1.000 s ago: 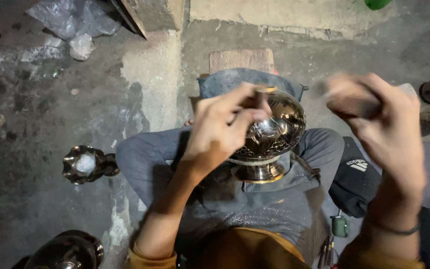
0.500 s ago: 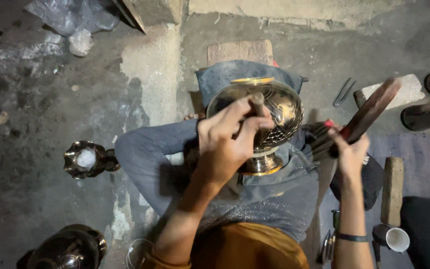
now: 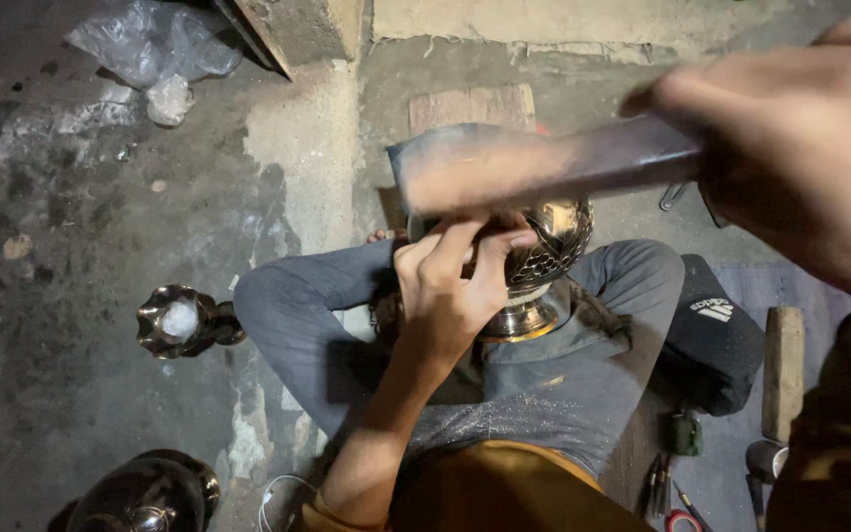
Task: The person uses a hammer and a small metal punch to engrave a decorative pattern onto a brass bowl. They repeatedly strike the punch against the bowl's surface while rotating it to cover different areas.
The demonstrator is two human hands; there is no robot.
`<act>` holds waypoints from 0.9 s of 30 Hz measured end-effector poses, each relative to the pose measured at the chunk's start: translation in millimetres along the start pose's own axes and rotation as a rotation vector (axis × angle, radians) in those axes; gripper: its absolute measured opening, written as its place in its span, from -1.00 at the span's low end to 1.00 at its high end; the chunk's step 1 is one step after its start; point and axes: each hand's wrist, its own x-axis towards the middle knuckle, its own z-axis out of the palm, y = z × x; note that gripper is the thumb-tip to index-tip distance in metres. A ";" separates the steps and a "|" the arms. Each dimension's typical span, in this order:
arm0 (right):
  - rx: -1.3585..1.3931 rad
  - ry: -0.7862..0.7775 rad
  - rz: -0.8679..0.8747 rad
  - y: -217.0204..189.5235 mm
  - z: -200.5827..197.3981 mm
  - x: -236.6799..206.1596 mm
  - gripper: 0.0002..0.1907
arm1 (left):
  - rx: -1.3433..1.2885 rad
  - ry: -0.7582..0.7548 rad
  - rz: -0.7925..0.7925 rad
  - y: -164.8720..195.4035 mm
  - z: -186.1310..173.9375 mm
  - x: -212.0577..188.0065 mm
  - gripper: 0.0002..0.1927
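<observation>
I sit cross-legged on the floor with a round engraved metal vessel (image 3: pixel 554 246) resting between my legs on its flared foot. My left hand (image 3: pixel 450 286) lies over the vessel's near side, fingers pinched at its top as if steadying something small that I cannot make out. Raised close to the camera, my right hand (image 3: pixel 800 148) grips the handle of a flat wooden mallet (image 3: pixel 534 163). The mallet is blurred and its broad end hangs above the vessel, hiding the vessel's upper part.
A small fluted metal cup (image 3: pixel 177 320) stands on the concrete floor at left. A dark rounded metal vessel (image 3: pixel 145 493) sits at the bottom left. A wooden block (image 3: pixel 783 369), a black cloth (image 3: pixel 716 335) and small tools (image 3: pixel 677 498) lie at right. Crumpled plastic (image 3: pixel 155 54) is at top left.
My right hand has swung the mallet up from low at the right to high, close to the camera, above the vessel. My left hand has stayed on the vessel.
</observation>
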 end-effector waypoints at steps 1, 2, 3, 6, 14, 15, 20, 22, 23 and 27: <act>-0.065 -0.023 -0.007 -8.6 -8.4 5.0 -0.44 | 0.031 -0.010 0.022 -0.6 0.1 0.7 -0.86; -0.129 -0.046 -0.015 -15.1 -15.2 10.2 -0.45 | 0.062 -0.020 0.047 -1.3 -0.2 2.3 -0.86; 0.071 0.085 -0.041 -21.4 -19.9 13.2 -0.47 | 0.070 -0.036 0.063 -1.7 -0.9 3.8 -0.86; -0.100 -0.155 0.117 -27.0 -22.9 21.7 -0.54 | 0.068 -0.093 0.068 -2.3 -4.7 10.5 -0.86; 0.126 0.003 0.115 -10.1 -6.2 0.6 -0.47 | 0.010 -0.263 0.051 -2.2 -14.2 26.4 -0.84; 0.232 0.091 0.166 -10.3 -5.0 -3.3 -0.49 | -0.004 -0.287 0.040 -2.9 -14.2 28.3 -0.84; 0.236 -0.014 0.252 -10.8 4.2 -20.6 -0.30 | -0.105 -0.413 0.049 -5.0 -17.6 35.3 -0.75; 0.502 0.253 0.293 -11.1 15.8 -31.9 -0.38 | -0.037 -0.411 0.131 -5.5 -19.2 37.9 -0.76; 0.425 0.183 0.261 -8.7 21.1 -38.0 -0.32 | -0.003 -0.413 0.164 -5.5 -19.9 38.4 -0.76; 0.726 0.343 0.213 -0.5 49.6 -57.6 -0.41 | -0.045 -0.487 0.179 -8.3 -17.8 44.7 -0.71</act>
